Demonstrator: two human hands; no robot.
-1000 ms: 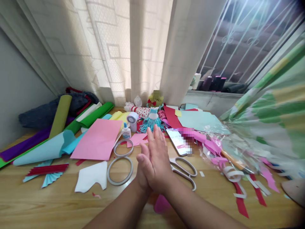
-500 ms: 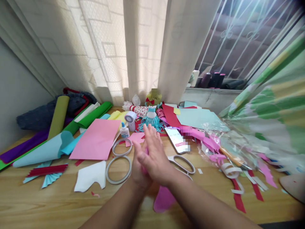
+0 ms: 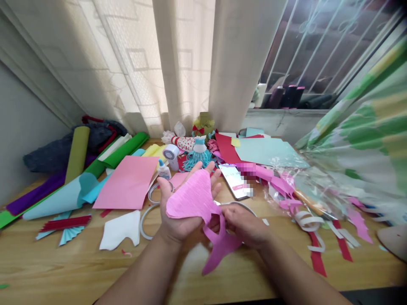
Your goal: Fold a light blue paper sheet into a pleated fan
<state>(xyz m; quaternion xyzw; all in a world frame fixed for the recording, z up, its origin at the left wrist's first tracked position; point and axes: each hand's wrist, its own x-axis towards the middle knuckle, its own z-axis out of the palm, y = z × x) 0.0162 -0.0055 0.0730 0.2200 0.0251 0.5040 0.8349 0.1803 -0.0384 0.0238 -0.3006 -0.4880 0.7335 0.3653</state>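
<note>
Wooden desk (image 3: pixel 38 264) under a curtained window, covered in craft paper. Left side: olive paper roll (image 3: pixel 77 154), purple crepe strip (image 3: pixel 34 197), pink card sheet (image 3: pixel 127 182), white paper offcut (image 3: pixel 120 231), none being handled. Tape ring (image 3: pixel 143 222) sits half hidden just beside left hand (image 3: pixel 174 224). That hand is open, palm up, fingers spread, not clenched; pink crepe paper (image 3: pixel 190 199) lies across it, wide top spread over the palm, narrow tail hanging past the heel of the hand, clear of the desk. Right hand (image 3: pixel 244 226) grasps that tail between thumb and fingers, looks like a firm pinch, though the paper hides part of the contact. Step in hand looks like spreading and shaping the crepe piece. Any cut calls for scissors (image 3: pixel 241 206), only a handle loop showing just behind right hand, so that hand must release first. Further right: phone (image 3: pixel 233 181), cellophane wrap (image 3: pixel 313 195), red paper strips (image 3: pixel 318 258)
</note>
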